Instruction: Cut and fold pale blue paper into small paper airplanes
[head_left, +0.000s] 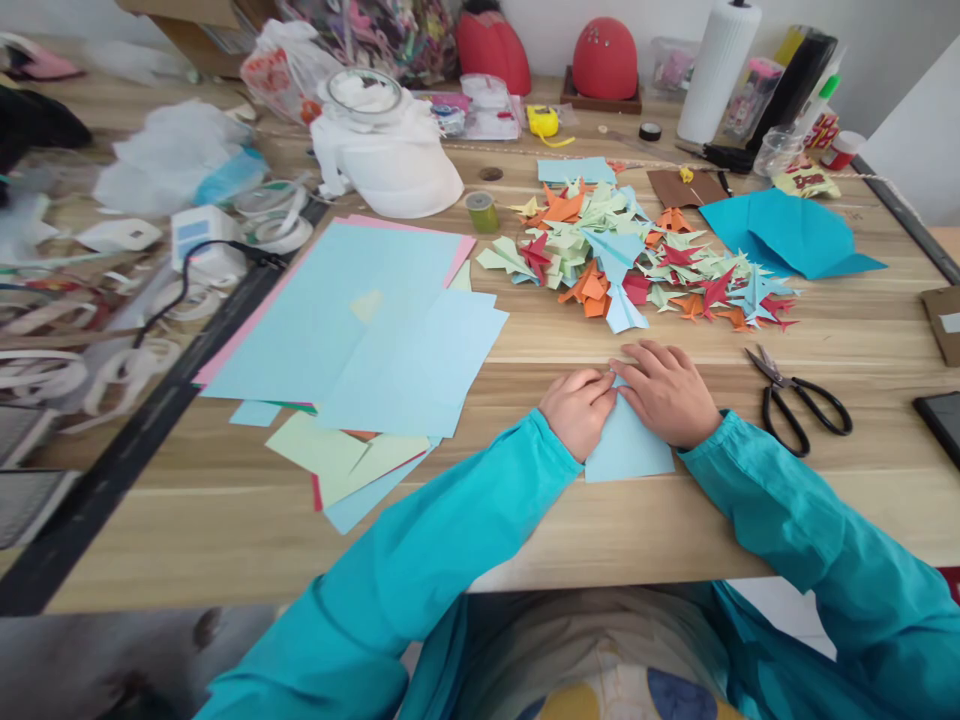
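A light blue sheet of paper (631,450) lies on the wooden table under both my hands. My left hand (579,412) has its fingers bent together at the paper's upper left edge. My right hand (667,390) rests over the paper's upper part, fingers spread and palm down. The thumbs and fingertips of the two hands nearly meet at the top of the sheet, and they hide that end of it. Beyond my hands is a pile of folded paper figures (619,250) in green, orange, red and blue. Black-handled scissors (787,385) lie with blades apart, right of my right hand.
Stacked coloured sheets (337,310) lie to the left. A green spool (481,212) stands behind them. A folded turquoise paper (795,230) is at the back right, and a black phone (941,420) lies at the right edge. Cables and plastic bags (180,155) crowd the far left.
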